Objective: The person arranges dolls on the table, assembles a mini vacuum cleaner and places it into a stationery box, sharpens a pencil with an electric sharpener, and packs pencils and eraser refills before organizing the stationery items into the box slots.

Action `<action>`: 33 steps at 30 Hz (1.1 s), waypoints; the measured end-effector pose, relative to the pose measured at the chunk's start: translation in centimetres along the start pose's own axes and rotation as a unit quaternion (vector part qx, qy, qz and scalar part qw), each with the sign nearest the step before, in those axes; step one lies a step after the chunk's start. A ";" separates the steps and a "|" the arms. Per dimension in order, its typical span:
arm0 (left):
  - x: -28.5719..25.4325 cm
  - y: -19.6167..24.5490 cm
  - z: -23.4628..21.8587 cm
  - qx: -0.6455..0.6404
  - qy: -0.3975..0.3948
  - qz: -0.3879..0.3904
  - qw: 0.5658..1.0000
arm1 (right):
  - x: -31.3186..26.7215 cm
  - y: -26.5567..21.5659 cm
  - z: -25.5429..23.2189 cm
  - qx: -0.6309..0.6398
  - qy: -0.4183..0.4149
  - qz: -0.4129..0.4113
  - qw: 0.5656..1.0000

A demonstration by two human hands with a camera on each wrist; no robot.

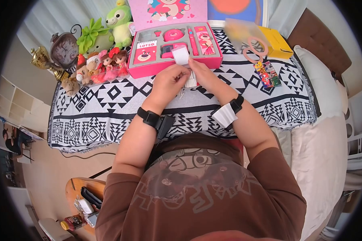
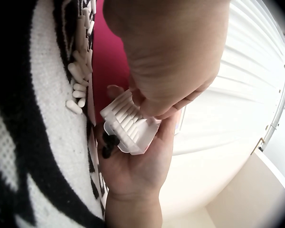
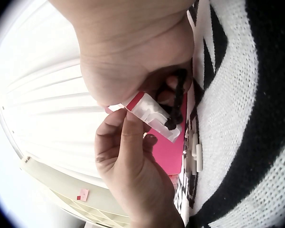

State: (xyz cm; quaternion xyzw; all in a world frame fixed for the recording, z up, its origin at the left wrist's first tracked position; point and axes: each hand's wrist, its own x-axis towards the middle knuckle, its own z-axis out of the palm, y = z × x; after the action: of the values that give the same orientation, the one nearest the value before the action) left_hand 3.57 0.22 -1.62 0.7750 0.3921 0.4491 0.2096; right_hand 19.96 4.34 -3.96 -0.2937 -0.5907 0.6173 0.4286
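My right hand (image 1: 208, 77) grips a small clear plastic box (image 2: 135, 140) from below, tilted, with a row of short white rods (image 2: 126, 118) lying in it. A red stripe crosses the box in the right wrist view. My left hand (image 1: 169, 83) has thumb and fingertips pinched together at the box's open top, at the ends of the rods; the fingertips partly hide the piece between them. A fuzzy black band (image 3: 179, 97) loops by the right fingers. Several loose white rods (image 2: 78, 73) lie on the patterned cloth beside the hands.
Right behind the hands stands an open pink gift box (image 1: 149, 70) with items in grey foam. Dolls and plush toys (image 1: 104, 66) crowd the left side. Pink rings (image 1: 256, 48), colourful figures (image 1: 268, 74) and a yellow box (image 1: 275, 42) lie right. Black-and-white cloth (image 1: 245, 102) covers the table.
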 end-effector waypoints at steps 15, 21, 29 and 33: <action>0.2 -0.1 0.3 -0.009 0.019 0.045 0.999 | -0.4 -0.9 0.1 -0.026 0.009 -0.004 1.000; 0.1 0.3 0.1 -0.003 0.011 0.042 0.999 | -0.7 -1.6 0.5 -0.026 0.044 -0.009 0.999; 0.3 0.1 -0.3 0.037 0.067 -0.048 0.996 | -0.5 -2.0 -0.8 0.038 0.129 -0.060 0.989; -0.2 -0.4 -0.4 0.053 -0.022 -0.105 0.993 | -0.4 -1.7 -1.1 0.027 0.165 -0.084 0.982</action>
State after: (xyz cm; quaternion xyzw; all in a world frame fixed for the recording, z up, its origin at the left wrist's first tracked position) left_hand 3.06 0.28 -1.79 0.7491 0.4898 0.3861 0.2233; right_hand 21.44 4.43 -2.47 -0.3293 -0.5175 0.5378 0.5784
